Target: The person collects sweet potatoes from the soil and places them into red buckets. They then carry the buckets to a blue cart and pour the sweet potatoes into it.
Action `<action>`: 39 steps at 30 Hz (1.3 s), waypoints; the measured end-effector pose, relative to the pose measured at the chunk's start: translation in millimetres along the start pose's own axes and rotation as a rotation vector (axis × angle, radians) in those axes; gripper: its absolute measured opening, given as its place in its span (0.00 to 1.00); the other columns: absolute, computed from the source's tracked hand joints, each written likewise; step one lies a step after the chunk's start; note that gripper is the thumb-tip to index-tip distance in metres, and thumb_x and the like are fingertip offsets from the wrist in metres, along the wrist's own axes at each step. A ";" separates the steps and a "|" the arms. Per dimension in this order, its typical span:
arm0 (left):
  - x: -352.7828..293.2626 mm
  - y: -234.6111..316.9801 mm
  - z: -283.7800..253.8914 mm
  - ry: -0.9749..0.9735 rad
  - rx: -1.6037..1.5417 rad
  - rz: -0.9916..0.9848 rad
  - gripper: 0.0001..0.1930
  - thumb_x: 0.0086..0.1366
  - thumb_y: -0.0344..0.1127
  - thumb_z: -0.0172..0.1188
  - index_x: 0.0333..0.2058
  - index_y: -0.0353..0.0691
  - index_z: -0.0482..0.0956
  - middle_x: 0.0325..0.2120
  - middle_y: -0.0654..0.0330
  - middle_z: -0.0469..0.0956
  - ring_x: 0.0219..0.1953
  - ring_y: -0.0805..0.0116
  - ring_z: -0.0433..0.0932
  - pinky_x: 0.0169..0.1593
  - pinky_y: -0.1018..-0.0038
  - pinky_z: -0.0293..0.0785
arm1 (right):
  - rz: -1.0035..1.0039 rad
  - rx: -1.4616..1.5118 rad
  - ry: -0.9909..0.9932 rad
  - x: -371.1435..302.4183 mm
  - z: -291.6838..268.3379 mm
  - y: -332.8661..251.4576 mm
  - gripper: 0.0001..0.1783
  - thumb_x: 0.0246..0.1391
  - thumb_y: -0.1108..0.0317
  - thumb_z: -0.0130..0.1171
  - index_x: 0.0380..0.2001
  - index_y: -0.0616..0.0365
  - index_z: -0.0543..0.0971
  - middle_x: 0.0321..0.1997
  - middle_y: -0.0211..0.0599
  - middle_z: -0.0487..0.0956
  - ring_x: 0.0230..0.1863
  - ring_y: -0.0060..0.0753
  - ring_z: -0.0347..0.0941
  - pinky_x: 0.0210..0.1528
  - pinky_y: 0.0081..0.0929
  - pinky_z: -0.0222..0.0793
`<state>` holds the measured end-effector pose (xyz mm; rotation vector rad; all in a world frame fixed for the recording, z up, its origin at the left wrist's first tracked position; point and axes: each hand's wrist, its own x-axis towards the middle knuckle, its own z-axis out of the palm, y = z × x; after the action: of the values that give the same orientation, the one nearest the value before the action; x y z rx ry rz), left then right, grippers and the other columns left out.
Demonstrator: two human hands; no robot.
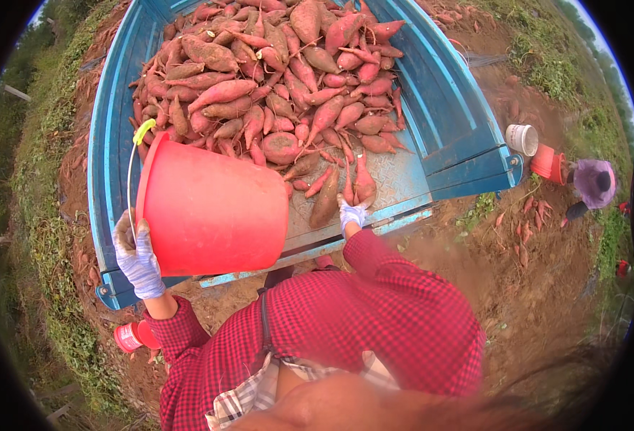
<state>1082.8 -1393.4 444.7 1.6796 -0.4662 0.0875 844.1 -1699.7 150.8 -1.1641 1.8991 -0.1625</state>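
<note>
My left hand (pixel 139 258), in a white and purple knit glove soiled at the fingers, is closed on a red bucket (pixel 213 208) near its rim and wire handle. The bucket is tipped on its side at the left of a blue truck bed (pixel 403 190). A yellow-green grip (pixel 143 131) sits on the handle. The gloved right hand (pixel 351 214) is at the bed's rear edge, its fingers closed around the lower end of a sweet potato (pixel 364 184). Beside it lies a longer, soil-covered sweet potato (pixel 325 201). The bucket's inside is hidden.
A large heap of sweet potatoes (pixel 259 86) fills the far part of the bed. On the ground at right, a person (pixel 594 183) is near a white bucket (pixel 522 139) and red buckets (pixel 547 164). Another red bucket (pixel 127 337) lies at lower left.
</note>
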 end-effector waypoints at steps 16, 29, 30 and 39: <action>-184.5 7.0 -100.8 0.418 0.254 -0.119 0.20 0.63 0.29 0.57 0.52 0.30 0.67 0.49 0.54 0.73 0.49 0.67 0.73 0.54 0.73 0.69 | -0.472 -0.556 -0.230 -20.2 36.6 -1.2 0.52 0.38 0.51 0.69 0.65 0.46 0.52 0.63 0.50 0.57 0.63 0.52 0.57 0.58 0.47 0.63; -298.8 21.7 -161.9 0.666 0.515 -0.087 0.19 0.64 0.31 0.57 0.52 0.31 0.68 0.47 0.56 0.74 0.47 0.69 0.74 0.53 0.72 0.69 | -0.387 -0.404 -0.179 9.4 78.4 8.0 0.61 0.33 0.60 0.70 0.67 0.49 0.42 0.66 0.50 0.52 0.57 0.54 0.66 0.55 0.42 0.69; -306.1 19.3 -166.7 0.703 0.504 -0.117 0.19 0.64 0.31 0.57 0.52 0.32 0.68 0.47 0.56 0.74 0.47 0.69 0.74 0.53 0.72 0.69 | -0.449 -0.287 -0.167 11.6 82.2 9.2 0.61 0.33 0.61 0.70 0.67 0.50 0.43 0.66 0.50 0.53 0.58 0.54 0.66 0.56 0.42 0.68; -401.2 -33.3 -205.0 1.083 0.603 -0.610 0.16 0.64 0.33 0.56 0.49 0.35 0.70 0.40 0.55 0.78 0.41 0.68 0.76 0.47 0.72 0.71 | -0.441 0.979 -1.413 -39.7 12.9 -250.2 0.30 0.51 0.49 0.56 0.54 0.53 0.67 0.60 0.41 0.64 0.59 0.41 0.62 0.58 0.45 0.61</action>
<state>770.5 -1091.6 320.4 1.9838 0.9634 0.6920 1025.3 -1803.2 295.0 -0.6047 0.1907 -0.3339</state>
